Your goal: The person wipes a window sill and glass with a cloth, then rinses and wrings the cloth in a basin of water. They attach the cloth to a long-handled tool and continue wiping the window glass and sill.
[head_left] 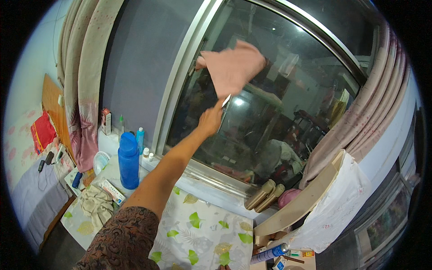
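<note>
Relation of cloth to hand, upper centre of the frame. The cloth (235, 67), pink and blurred, lies above and slightly to the right of the left hand (210, 121), in front of the dark window (265, 130). It is broad along its upper part and tapers downward to the fingers, so that its widest span runs across the frame, roughly crosswise to the forearm. The left hand is closed, pinching the cloth at this narrow lower end; the remainder spreads free beyond the fingertips. A slim silvery piece (227, 100) shows beside the fingers; whether it is held or belongs to the window cannot be told. Contact between cloth and glass is likewise uncertain.

The left arm rises from the lower left, nearly straight, in a dark patterned sleeve (121, 236), and points toward the cloth. The left hand is plainly the nearer one. Of the right hand (223, 267), only fingertips appear at the bottom edge, over the leaf-printed surface (204, 231) and well apart from the cloth; its grip cannot be judged. A blue bottle (129, 164) stands left of the forearm, and a curtain (355, 121) bounds the window at right.
</note>
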`<state>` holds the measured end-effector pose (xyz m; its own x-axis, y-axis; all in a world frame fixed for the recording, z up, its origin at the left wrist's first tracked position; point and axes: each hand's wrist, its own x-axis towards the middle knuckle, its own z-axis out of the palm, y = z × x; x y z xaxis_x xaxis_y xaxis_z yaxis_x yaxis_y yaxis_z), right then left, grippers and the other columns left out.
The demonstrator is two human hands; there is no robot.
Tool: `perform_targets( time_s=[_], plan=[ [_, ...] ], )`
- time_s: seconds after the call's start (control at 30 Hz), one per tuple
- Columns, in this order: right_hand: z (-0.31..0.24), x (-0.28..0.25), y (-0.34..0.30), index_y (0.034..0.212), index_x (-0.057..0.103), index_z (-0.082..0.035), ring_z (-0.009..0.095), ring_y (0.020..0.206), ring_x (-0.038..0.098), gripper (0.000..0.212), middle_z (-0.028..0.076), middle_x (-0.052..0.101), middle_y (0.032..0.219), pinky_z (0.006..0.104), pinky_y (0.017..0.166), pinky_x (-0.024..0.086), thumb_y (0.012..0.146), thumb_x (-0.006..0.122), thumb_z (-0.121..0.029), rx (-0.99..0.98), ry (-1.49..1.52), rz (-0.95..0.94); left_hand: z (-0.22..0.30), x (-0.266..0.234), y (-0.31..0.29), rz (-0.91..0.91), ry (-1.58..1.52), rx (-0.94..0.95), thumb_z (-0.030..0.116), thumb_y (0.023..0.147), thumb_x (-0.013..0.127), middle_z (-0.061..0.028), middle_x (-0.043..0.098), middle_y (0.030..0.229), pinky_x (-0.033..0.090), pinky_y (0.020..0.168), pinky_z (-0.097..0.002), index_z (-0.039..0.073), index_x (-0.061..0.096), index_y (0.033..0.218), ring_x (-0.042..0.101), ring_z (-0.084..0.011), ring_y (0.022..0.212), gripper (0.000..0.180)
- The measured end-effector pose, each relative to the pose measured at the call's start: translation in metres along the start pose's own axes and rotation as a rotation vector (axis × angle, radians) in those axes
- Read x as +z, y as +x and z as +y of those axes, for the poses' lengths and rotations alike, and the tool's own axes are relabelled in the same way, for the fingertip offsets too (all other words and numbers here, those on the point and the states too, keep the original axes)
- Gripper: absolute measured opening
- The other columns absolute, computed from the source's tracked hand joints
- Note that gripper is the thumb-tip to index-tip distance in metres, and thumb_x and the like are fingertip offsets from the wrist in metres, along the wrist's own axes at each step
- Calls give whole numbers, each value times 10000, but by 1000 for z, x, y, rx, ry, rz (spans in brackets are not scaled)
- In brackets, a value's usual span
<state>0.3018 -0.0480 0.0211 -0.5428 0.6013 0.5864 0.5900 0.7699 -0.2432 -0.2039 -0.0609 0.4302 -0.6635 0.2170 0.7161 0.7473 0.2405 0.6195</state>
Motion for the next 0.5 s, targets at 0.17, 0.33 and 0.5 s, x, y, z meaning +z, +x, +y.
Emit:
perform_targets(
  time_s=[0.17,0.33,0.5],
  plan=[
    [0,4,3,1154,628,-101,386,1094,562,292,198,592,1217,514,871,465,894,555,-210,17,-13,2,-93,9,-70,-74,104,36,130,946,479,-237,641,1057,462,787,-540,260,392,1448,593,-460,956,526],
    [-9,-36,15,1337,512,-128,376,1190,510,429,172,518,1349,503,948,441,920,572,-212,40,10,-270,-87,-27,-11,206,33,79,168,951,497,-251,640,1045,473,797,-526,226,465,1394,602,-462,948,448],
    [-24,-51,23,1274,569,-99,359,1195,502,367,159,522,1342,494,938,434,918,576,-189,66,-14,-314,9,-48,104,379,-63,-16,201,951,470,-272,635,1053,464,828,-550,256,459,1373,590,-486,985,425]
  ],
)
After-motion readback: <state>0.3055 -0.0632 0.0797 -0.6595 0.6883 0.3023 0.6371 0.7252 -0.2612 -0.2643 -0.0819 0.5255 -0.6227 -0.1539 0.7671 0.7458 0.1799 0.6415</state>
